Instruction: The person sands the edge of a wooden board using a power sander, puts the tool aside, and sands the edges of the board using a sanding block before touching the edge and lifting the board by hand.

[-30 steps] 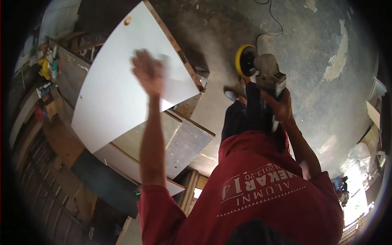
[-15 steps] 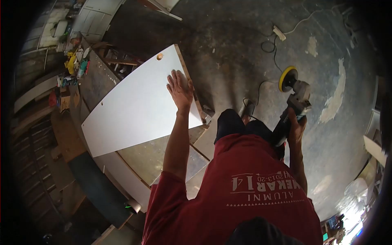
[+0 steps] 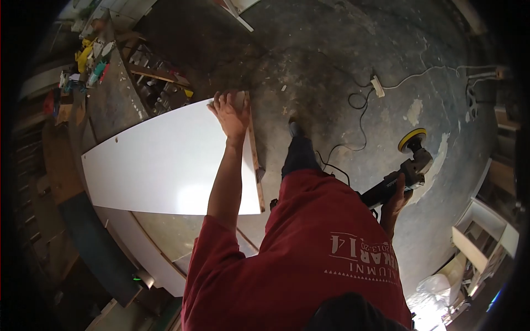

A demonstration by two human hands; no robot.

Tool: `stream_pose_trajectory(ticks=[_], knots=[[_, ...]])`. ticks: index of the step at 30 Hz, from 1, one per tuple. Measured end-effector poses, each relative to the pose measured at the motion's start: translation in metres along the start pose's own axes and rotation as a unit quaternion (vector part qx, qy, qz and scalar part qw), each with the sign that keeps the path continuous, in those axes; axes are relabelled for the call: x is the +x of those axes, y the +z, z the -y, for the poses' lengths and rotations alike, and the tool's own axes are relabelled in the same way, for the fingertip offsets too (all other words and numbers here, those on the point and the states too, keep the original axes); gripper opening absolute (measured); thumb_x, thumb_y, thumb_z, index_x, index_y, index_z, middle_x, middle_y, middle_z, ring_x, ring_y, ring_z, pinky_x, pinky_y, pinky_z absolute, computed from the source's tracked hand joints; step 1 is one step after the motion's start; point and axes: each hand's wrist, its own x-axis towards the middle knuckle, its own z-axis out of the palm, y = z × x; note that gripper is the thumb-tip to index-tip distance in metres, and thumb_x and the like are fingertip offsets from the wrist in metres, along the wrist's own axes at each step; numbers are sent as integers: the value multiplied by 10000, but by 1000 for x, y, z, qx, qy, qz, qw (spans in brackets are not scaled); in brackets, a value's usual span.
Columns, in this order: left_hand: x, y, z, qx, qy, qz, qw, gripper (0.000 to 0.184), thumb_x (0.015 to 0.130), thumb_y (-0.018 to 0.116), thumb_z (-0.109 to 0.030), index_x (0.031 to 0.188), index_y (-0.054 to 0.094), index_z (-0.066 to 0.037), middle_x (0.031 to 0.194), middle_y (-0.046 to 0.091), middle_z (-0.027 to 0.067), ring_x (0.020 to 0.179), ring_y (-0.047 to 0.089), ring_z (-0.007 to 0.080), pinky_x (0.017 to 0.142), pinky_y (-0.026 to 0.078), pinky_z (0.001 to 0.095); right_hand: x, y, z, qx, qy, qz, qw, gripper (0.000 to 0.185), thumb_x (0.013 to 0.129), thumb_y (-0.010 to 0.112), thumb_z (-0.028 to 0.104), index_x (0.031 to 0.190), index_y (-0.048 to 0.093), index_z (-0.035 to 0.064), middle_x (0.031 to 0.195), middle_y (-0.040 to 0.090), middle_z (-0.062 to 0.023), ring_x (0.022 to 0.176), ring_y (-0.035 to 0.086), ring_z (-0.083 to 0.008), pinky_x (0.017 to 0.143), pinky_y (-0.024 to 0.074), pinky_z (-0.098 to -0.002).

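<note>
The left hand, fingers slightly spread, rests on the white panel left of centre, perhaps steadying it — whether it grips, I cannot tell. The right hand wraps the polisher at right — likely bearing its weight.

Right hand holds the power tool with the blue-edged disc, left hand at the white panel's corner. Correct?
Not blue: the head view shows the disc edged yellow. The rest stands: right hand holds the power tool, left hand at the white panel.
</note>
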Motion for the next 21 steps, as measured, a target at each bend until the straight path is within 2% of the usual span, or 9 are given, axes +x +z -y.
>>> stream_pose_trajectory(ticks=[3, 10, 12, 13, 15, 16, 17, 19, 21], knots=[[14, -8, -14, -1, -75, 23, 997, 228, 865, 764, -321, 983, 720, -131, 1145, 673, 88, 1204, 542, 336, 1143, 213, 670, 40, 41, 11, 17, 6, -13, 1000, 344, 945, 720, 332, 1046, 639, 14, 841, 678, -78, 716, 639, -182, 701, 537, -332], [28, 26, -15, -64, -186, 9, 980, 148, 919, 725, -239, 897, 722, -92, 1018, 709, 98, 1057, 632, 306, 1186, 186, 632, 103, 120, 50, -26, -41, 104, 993, 349, 942, 711, 333, 1020, 640, 0, 849, 685, -83, 745, 646, -190, 716, 529, -340], [33, 29, -41, -136, -146, -74, 977, 124, 933, 707, -202, 934, 733, -81, 1000, 710, 116, 1002, 664, 282, 1129, 359, 527, 122, 135, 59, -50, -45, 140, 988, 345, 944, 697, 322, 1024, 636, -8, 841, 678, -88, 748, 644, -192, 703, 524, -332], [32, 30, -65, -339, -198, -22, 920, 130, 934, 696, -185, 976, 735, -68, 1014, 716, 131, 988, 674, 267, 1043, 435, 467, 132, 145, 62, -31, -33, 133, 990, 371, 946, 684, 343, 1054, 619, -5, 857, 671, -105, 749, 645, -198, 690, 530, -337], [35, 28, -102, -538, -62, 124, 831, 234, 919, 680, -163, 1108, 726, -33, 1097, 728, 178, 956, 696, 233, 802, 548, 323, 154, 176, 71, 29, -21, 102, 994, 454, 957, 663, 406, 1145, 575, 2, 881, 651, -129, 773, 647, -227, 693, 545, -354], [66, -11, -154, -428, -199, 311, 825, 357, 887, 701, -194, 1199, 697, -20, 1176, 713, 203, 979, 711, 280, 852, 553, 369, 167, 188, 78, 28, -20, 122, 992, 454, 957, 663, 406, 1145, 575, 2, 881, 651, -129, 773, 647, -227, 693, 545, -354], [60, 7, -173, -436, -14, 253, 864, 489, 847, 721, -195, 1303, 644, -35, 1177, 709, 212, 1040, 703, 329, 906, 545, 420, 182, 199, 86, 87, 23, 122, 988, 479, 959, 659, 435, 1161, 565, 10, 881, 644, -123, 778, 648, -232, 697, 550, -361], [59, 10, -215, -422, 110, 271, 858, 639, 831, 749, -173, 1425, 545, -54, 1217, 697, 203, 1074, 689, 351, 964, 520, 460, 203, 229, 105, 156, 71, 123, 977, 507, 958, 649, 512, 1099, 572, 32, 902, 631, -99, 794, 651, -225, 699, 576, -364], [80, -11, -250, -421, 51, 292, 857, 683, 816, 759, -191, 1438, 519, -45, 1183, 700, 212, 1051, 687, 373, 954, 521, 463, 237, 240, 106, 163, 102, 178, 965, 512, 953, 653, 526, 1102, 570, 43, 915, 638, -101, 806, 655, -230, 710, 579, -365]])
